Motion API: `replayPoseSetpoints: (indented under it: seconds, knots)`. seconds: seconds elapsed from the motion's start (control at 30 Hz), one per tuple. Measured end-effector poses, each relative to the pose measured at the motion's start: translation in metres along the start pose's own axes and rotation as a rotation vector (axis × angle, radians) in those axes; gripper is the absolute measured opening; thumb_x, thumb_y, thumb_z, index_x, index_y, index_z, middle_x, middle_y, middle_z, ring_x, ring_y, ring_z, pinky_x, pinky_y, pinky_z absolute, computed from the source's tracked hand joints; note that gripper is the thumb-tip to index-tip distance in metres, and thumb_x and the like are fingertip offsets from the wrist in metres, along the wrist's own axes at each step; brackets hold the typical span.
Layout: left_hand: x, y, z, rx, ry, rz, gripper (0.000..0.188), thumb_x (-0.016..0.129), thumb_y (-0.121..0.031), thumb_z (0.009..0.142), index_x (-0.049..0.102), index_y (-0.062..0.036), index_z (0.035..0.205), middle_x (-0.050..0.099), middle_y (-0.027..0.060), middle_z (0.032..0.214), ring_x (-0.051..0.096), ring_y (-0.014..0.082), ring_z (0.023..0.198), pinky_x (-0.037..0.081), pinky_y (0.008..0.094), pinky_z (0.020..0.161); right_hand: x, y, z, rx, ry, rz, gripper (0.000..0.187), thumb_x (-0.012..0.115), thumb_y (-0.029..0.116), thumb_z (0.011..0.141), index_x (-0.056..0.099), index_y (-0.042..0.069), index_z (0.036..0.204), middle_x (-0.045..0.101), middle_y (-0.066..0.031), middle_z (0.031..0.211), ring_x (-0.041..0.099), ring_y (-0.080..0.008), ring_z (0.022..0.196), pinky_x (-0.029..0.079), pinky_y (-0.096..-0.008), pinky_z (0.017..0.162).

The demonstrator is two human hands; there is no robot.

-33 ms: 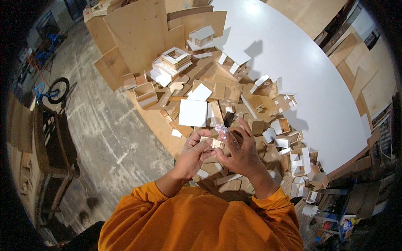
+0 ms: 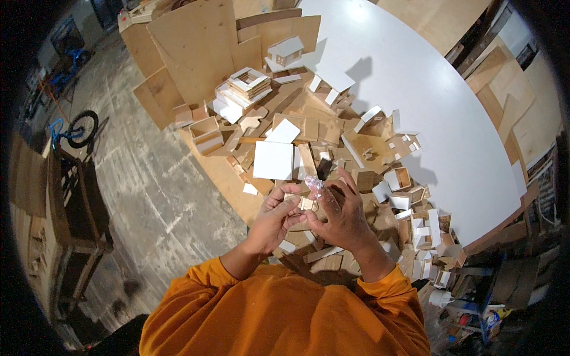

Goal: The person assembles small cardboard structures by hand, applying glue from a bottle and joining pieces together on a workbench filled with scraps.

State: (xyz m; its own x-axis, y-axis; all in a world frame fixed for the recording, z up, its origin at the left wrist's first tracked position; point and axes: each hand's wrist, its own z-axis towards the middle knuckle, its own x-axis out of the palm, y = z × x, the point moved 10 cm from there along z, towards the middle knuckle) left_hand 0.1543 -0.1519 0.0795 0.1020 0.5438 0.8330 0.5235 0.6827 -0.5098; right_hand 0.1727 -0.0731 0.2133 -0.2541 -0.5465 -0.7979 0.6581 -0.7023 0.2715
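A small pale wooden piece (image 2: 306,203) with a notched or stepped face is pinched between the thumb and fingers of my left hand (image 2: 270,219). My right hand (image 2: 344,216) is close against its right side, fingers apart, the thumb near its lower edge. Shiny, crinkled clear wrapping (image 2: 313,185) covers the tip of my right index finger. Whether that thumb presses on the piece cannot be made out. Just beyond my hands lies a white square panel (image 2: 273,160) on a heap of wooden offcuts.
Small house models, one white-roofed (image 2: 286,50), stand among scraps on the table. Little box-shaped parts (image 2: 401,178) crowd the right. A large white board (image 2: 409,71) covers the far right, and plywood sheets (image 2: 193,50) lean at the back. Concrete floor (image 2: 160,196) lies left.
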Motion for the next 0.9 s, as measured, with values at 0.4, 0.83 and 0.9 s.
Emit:
replayPoseSetpoints:
  seconds: [0.4, 0.83, 0.9]
  knots:
    - [0.01, -0.008, -0.006, 0.112, 0.037, 0.312, 0.036, 0.057, -0.008, 0.091, 0.047, -0.0052, 0.126, 0.056, 0.0052, 0.113, 0.061, 0.0111, 0.091, 0.055, 0.0288, 0.081, -0.006, -0.001, -0.004, 0.036, -0.037, 0.055, 0.084, 0.07, 0.008, 0.068, 0.028, 0.015, 0.141, 0.059, -0.0029, 0.087, 0.06, -0.0244, 0.084, 0.033, -0.0558, 0.102]
    - [0.018, -0.022, -0.017, 0.287, 0.11, 0.636, 0.033, 0.064, -0.007, 0.086, 0.056, -0.0018, 0.118, 0.062, 0.0063, 0.105, 0.06, 0.0115, 0.092, 0.054, 0.0269, 0.079, -0.008, -0.002, -0.009, 0.051, -0.047, 0.118, 0.082, 0.072, 0.014, 0.069, 0.03, 0.011, 0.14, 0.057, -0.0074, 0.097, 0.057, -0.0269, 0.092, 0.032, -0.0541, 0.102]
    - [0.018, -0.026, -0.018, 0.358, 0.122, 0.727, 0.031, 0.065, -0.007, 0.086, 0.059, -0.0009, 0.115, 0.062, 0.0066, 0.105, 0.059, 0.0109, 0.091, 0.053, 0.0258, 0.077, -0.007, -0.002, -0.008, 0.065, -0.025, 0.116, 0.083, 0.072, 0.014, 0.07, 0.028, 0.011, 0.141, 0.057, -0.0068, 0.097, 0.057, -0.0268, 0.092, 0.032, -0.0538, 0.103]
